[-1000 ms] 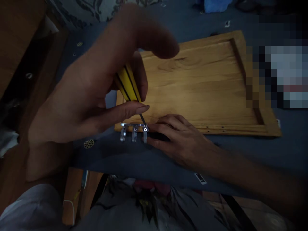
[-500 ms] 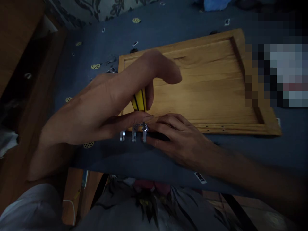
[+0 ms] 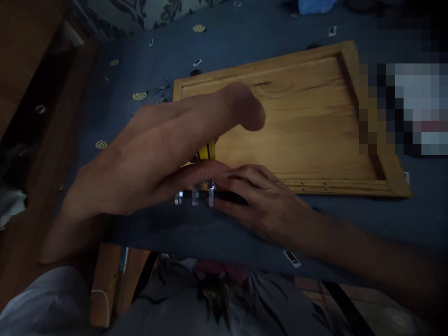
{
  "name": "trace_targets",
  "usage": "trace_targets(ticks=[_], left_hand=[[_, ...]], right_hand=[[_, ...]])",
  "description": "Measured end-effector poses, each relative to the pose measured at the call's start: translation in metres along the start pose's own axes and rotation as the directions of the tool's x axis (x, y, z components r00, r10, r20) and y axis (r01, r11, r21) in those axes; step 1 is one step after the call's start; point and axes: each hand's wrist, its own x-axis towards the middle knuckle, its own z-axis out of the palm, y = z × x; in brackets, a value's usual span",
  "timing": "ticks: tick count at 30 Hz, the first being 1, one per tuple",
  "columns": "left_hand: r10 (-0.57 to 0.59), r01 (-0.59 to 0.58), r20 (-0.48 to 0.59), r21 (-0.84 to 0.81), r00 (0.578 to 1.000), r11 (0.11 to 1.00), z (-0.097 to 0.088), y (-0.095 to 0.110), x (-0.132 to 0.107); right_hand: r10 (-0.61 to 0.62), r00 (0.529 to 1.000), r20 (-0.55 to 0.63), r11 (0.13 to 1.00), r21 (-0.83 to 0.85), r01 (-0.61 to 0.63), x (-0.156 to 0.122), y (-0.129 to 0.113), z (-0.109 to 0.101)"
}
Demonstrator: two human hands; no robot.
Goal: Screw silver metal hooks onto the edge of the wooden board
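Panel (image 3: 297, 107): wood, lt. yellow-brown, swirly grain showing; smooth, approx. satin, w/ faint sheen on flat centre. Hooks (image 3: 211, 197) at its near edge: silvery metal, smooth + glossy, bright highlights. Tool handle (image 3: 206, 151): yellow w/ blk stripes, looks like smooth plastic, mostly covered. Sheet under panel (image 3: 161, 233): dk. blue cloth, matt, w/ printed motifs. Garment on lap (image 3: 175, 303): grey floral-print cloth, matt, soft folds. Sleeve (image 3: 52, 298): plain grey cloth, matt, creased. Furniture at far L (image 3: 24, 42): brown wood, smooth, dull. Crumpled white pc. (image 3: 12, 205): paper or plastic, can't tell.
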Motion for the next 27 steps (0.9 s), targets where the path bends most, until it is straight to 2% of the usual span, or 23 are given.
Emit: trace_targets(ticks=[6,10,16,20,24,27], left_hand=[[0.079,-0.083,-0.034,-0.157,0.996,0.984,-0.001,-0.001,0.008],[0.028,-0.038,-0.048,-0.219,0.998,0.975,0.000,-0.002,0.009],[0.009,-0.029,-0.082,-0.238,0.997,0.971,0.000,-0.006,0.009],[0.078,-0.110,-0.138,-0.242,0.987,0.964,0.001,-0.012,0.006],[0.028,-0.057,-0.091,-0.328,0.995,0.943,-0.003,-0.009,0.004],[0.042,-0.055,-0.045,-0.345,0.998,0.937,-0.005,-0.006,0.005]], right_hand=[[0.003,1.000,0.013,1.000,0.009,-0.003,-0.001,0.001,0.001],[-0.008,1.000,0.001,1.000,-0.005,0.008,0.000,0.001,0.001],[-0.002,1.000,0.017,1.000,-0.024,0.003,0.000,0.000,0.000],[-0.004,0.999,0.032,1.000,-0.012,0.004,0.001,0.001,-0.001],[0.003,1.000,0.024,1.000,0.015,-0.003,0.001,0.001,-0.002],[0.009,0.999,0.035,1.000,0.010,-0.010,0.000,0.001,-0.001]])
